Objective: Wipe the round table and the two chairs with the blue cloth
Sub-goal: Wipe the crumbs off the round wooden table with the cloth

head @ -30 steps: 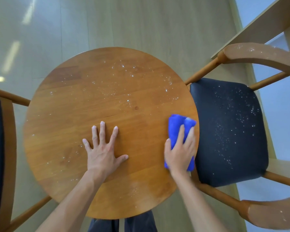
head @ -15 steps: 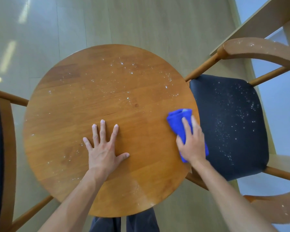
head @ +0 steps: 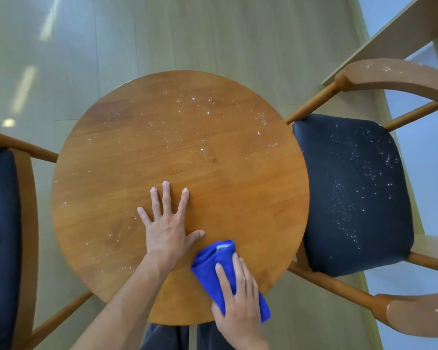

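Observation:
The round wooden table (head: 213,137) fills the middle of the view, with white specks scattered over its far and left parts. My left hand (head: 168,223) lies flat on it with fingers spread. My right hand (head: 238,299) presses the folded blue cloth (head: 210,261) with straight fingers on the table's near edge; part of the cloth hangs past the rim. The right chair (head: 352,198) has a dark seat dusted with white specks and specks on its wooden armrests. Only a strip of the left chair (head: 3,236), also with a dark seat, shows.
A pale wooden shelf or counter edge (head: 390,34) runs along the upper right behind the right chair. The floor (head: 162,34) is light wood. My dark trousers (head: 167,337) show below the table's near rim.
My right hand has swept the blue cloth from the table's right edge down and left to the near edge. My left hand has stayed flat in place.

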Demonstrator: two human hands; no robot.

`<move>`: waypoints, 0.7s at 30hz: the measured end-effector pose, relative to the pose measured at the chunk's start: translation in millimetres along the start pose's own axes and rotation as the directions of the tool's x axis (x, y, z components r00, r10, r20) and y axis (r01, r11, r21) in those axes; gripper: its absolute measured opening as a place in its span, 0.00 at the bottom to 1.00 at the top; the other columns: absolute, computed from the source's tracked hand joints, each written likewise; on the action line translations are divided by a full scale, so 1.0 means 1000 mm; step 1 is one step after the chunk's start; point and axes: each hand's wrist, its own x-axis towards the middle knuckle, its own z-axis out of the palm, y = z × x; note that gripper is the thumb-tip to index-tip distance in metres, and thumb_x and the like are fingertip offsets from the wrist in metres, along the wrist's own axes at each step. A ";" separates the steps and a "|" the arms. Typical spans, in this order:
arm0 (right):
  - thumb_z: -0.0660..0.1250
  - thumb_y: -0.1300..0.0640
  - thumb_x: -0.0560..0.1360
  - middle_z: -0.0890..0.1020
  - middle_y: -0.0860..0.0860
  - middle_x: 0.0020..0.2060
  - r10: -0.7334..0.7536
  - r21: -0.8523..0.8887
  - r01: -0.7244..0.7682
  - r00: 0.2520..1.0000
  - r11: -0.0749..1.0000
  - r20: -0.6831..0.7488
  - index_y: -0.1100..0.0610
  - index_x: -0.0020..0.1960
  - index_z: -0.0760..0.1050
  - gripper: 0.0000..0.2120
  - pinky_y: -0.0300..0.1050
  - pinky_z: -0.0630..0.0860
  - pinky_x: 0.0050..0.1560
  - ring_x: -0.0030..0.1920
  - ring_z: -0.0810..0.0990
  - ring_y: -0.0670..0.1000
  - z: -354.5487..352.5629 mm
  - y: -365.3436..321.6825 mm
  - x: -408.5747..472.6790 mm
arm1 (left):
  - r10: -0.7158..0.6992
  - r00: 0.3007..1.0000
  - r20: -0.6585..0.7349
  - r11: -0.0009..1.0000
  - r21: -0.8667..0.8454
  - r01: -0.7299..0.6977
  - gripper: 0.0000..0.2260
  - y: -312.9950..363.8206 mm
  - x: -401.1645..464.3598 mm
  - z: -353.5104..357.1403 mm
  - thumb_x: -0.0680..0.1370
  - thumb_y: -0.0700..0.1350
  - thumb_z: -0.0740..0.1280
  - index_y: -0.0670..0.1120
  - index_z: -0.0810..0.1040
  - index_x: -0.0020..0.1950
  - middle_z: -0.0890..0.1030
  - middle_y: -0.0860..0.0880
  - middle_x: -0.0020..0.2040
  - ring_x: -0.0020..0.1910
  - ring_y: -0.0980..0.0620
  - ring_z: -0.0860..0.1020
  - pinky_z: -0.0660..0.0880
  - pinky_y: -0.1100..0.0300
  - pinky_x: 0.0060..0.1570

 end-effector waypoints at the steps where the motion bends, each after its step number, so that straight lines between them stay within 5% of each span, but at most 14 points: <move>1: 0.68 0.52 0.68 0.61 0.59 0.74 -0.088 0.004 0.088 0.996 0.996 0.017 0.51 0.75 0.62 0.36 0.58 0.67 0.66 0.73 0.63 0.60 -0.003 0.010 -0.003 | 0.002 1.000 0.003 1.000 -0.007 -0.002 0.47 0.000 0.000 0.000 0.71 0.72 0.60 0.56 0.34 0.77 0.28 0.44 0.75 0.74 0.38 0.30 0.46 0.31 0.70; 5: 0.67 0.51 0.68 0.62 0.58 0.74 -0.229 -0.024 0.232 0.969 0.972 0.089 0.52 0.74 0.61 0.36 0.62 0.65 0.68 0.73 0.62 0.59 -0.037 0.062 0.041 | 0.007 1.000 0.013 1.000 -0.009 -0.007 0.47 0.001 0.001 -0.002 0.71 0.71 0.61 0.56 0.34 0.77 0.28 0.43 0.75 0.74 0.38 0.29 0.46 0.31 0.70; 9: 0.68 0.59 0.70 0.64 0.64 0.72 0.091 -0.043 -0.093 0.994 0.995 -0.057 0.59 0.72 0.66 0.31 0.64 0.67 0.66 0.69 0.66 0.65 -0.057 0.092 0.115 | 0.016 1.000 0.018 1.000 0.002 -0.016 0.47 0.001 0.001 -0.001 0.72 0.71 0.60 0.55 0.33 0.77 0.26 0.42 0.74 0.73 0.37 0.29 0.45 0.30 0.70; 13: 0.67 0.59 0.74 0.61 0.62 0.74 0.430 0.044 -0.429 0.888 0.902 -0.163 0.58 0.74 0.63 0.30 0.58 0.62 0.70 0.71 0.64 0.63 -0.061 0.090 0.163 | 0.018 1.000 -0.006 1.000 -0.001 -0.018 0.47 -0.001 0.002 0.002 0.71 0.71 0.60 0.55 0.34 0.77 0.27 0.42 0.75 0.74 0.37 0.30 0.46 0.30 0.69; 17: 0.67 0.58 0.74 0.60 0.62 0.74 0.436 0.032 -0.438 0.879 0.898 -0.191 0.58 0.74 0.62 0.31 0.59 0.65 0.69 0.71 0.64 0.63 -0.039 0.050 0.116 | 0.021 0.999 -0.027 1.000 -0.004 -0.021 0.47 -0.003 0.002 0.005 0.71 0.71 0.61 0.56 0.35 0.77 0.28 0.43 0.75 0.74 0.37 0.31 0.46 0.31 0.69; 21: 0.65 0.52 0.75 0.58 0.63 0.75 0.413 0.080 -0.409 0.910 0.909 -0.043 0.59 0.75 0.61 0.31 0.60 0.65 0.69 0.73 0.62 0.64 -0.006 -0.038 0.030 | 0.013 1.000 -0.021 0.999 -0.043 -0.014 0.47 -0.002 0.001 0.000 0.71 0.71 0.63 0.56 0.38 0.78 0.31 0.44 0.77 0.75 0.39 0.32 0.45 0.31 0.70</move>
